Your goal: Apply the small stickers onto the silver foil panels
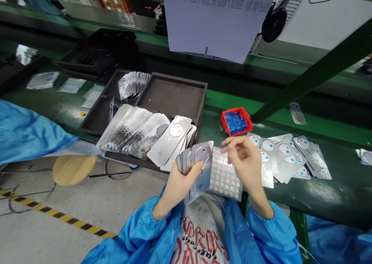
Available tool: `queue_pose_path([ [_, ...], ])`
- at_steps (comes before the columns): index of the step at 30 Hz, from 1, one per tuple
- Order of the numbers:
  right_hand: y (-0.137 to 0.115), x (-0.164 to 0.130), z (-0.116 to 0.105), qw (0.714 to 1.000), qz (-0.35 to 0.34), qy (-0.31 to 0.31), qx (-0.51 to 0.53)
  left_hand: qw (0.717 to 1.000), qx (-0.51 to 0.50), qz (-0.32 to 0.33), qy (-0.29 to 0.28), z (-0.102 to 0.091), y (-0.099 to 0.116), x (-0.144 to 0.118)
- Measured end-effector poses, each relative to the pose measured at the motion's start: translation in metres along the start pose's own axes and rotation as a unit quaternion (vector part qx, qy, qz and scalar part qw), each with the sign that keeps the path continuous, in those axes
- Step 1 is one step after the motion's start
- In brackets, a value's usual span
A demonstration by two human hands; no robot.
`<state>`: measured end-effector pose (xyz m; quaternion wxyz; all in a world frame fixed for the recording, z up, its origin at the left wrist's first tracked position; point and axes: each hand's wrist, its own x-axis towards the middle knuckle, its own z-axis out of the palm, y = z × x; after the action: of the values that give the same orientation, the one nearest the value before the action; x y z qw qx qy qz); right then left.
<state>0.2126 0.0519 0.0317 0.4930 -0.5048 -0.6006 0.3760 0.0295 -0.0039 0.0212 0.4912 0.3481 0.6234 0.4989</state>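
Holding a fanned stack of metal plates (195,164) at lower centre, the left hand (177,186) grips firmly; the right hand (244,160) hovers half-closed, apparently empty, probably about to pick something from the grid sheet (225,179) for the top plate.

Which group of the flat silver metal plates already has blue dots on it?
The spread of flat silver metal plates right of the right hand, near the red plastic box; those by the black tray show none.

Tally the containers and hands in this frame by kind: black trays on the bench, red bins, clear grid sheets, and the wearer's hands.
black trays: 2
red bin: 1
clear grid sheet: 1
hands, left hand and right hand: 2
Total: 6
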Motion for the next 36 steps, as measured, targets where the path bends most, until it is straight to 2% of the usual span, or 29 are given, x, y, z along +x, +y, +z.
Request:
queue_pose_path([
  [3,0.030,0.042,-0.020,0.995,-0.019,0.102,-0.008,1.000,-0.018,0.004,-0.025,-0.006,0.000,0.004],
  [6,0.072,0.081,-0.040,0.982,-0.028,0.161,-0.098,0.997,-0.060,-0.015,-0.047,-0.009,0.000,0.006],
  [8,0.097,0.097,-0.051,0.969,-0.023,0.146,-0.199,0.993,-0.094,-0.045,-0.063,-0.008,-0.001,0.005],
  [11,0.120,0.100,-0.061,0.932,-0.041,0.051,-0.357,0.985,-0.128,-0.091,-0.072,-0.008,0.000,0.003],
  [14,0.121,0.077,-0.066,0.906,-0.085,0.016,-0.414,0.983,-0.141,-0.104,-0.053,-0.010,-0.001,0.002],
  [17,0.105,0.039,-0.064,0.923,-0.095,-0.004,-0.373,0.983,-0.139,-0.115,-0.020,-0.016,-0.004,0.003],
  [20,0.088,-0.005,-0.054,0.945,-0.071,-0.130,-0.291,0.983,-0.137,-0.122,0.015,-0.021,-0.007,0.005],
  [22,0.082,-0.032,-0.045,0.940,-0.068,-0.209,-0.260,0.983,-0.135,-0.119,0.034,-0.023,-0.007,0.006],
  [24,0.082,-0.055,-0.037,0.931,-0.086,-0.247,-0.255,0.984,-0.128,-0.118,0.047,-0.024,-0.006,0.007],
  [28,0.089,-0.084,-0.029,0.908,-0.144,-0.267,-0.288,0.984,-0.121,-0.120,0.056,-0.024,-0.004,0.008],
  [32,0.093,-0.093,-0.029,0.875,-0.190,-0.276,-0.349,0.982,-0.131,-0.123,0.053,-0.022,-0.006,0.010],
  [36,0.095,-0.095,-0.025,0.853,-0.168,-0.291,-0.398,0.980,-0.140,-0.135,0.044,-0.022,-0.008,0.010],
])
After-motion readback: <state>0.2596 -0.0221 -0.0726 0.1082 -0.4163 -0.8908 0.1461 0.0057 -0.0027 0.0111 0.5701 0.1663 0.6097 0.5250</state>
